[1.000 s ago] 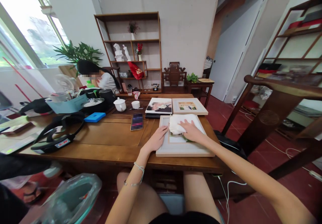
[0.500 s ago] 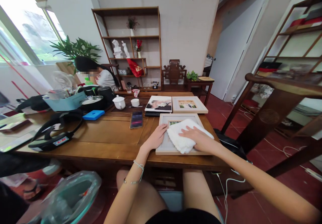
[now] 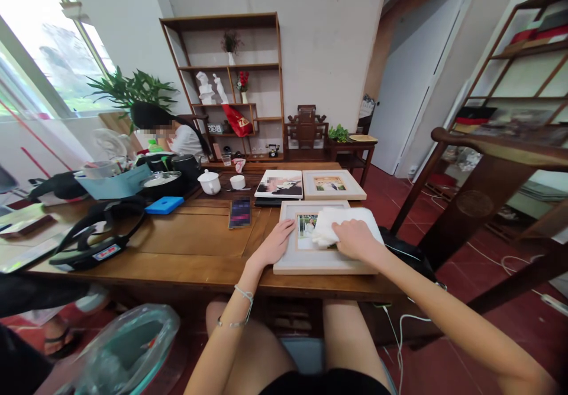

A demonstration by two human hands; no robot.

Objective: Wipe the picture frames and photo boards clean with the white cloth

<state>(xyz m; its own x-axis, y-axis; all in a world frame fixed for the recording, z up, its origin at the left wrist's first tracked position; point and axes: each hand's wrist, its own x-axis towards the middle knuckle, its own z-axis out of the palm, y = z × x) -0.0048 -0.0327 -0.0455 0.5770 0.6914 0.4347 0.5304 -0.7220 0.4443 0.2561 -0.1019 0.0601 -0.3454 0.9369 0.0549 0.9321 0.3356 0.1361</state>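
Note:
A pale picture frame (image 3: 310,260) lies flat on the wooden table (image 3: 195,247) right in front of me. My left hand (image 3: 276,244) rests on the frame's left edge with its fingers stretched out flat. My right hand (image 3: 356,239) presses a white cloth (image 3: 344,217) onto the right side of the frame's glass, fingers curled over the cloth. The photo in the frame shows to the left of the cloth.
Two more framed pictures (image 3: 333,184) (image 3: 279,184) lie behind, a phone (image 3: 240,212) to the left. Headphones (image 3: 95,235), a blue box (image 3: 164,205), kettle and cups sit further left. Another person (image 3: 168,135) sits at the far end. A wooden chair (image 3: 488,188) stands right.
My right hand slid the cloth from the frame's lower middle up to its right side, uncovering the photo. The left hand stayed on the frame's edge.

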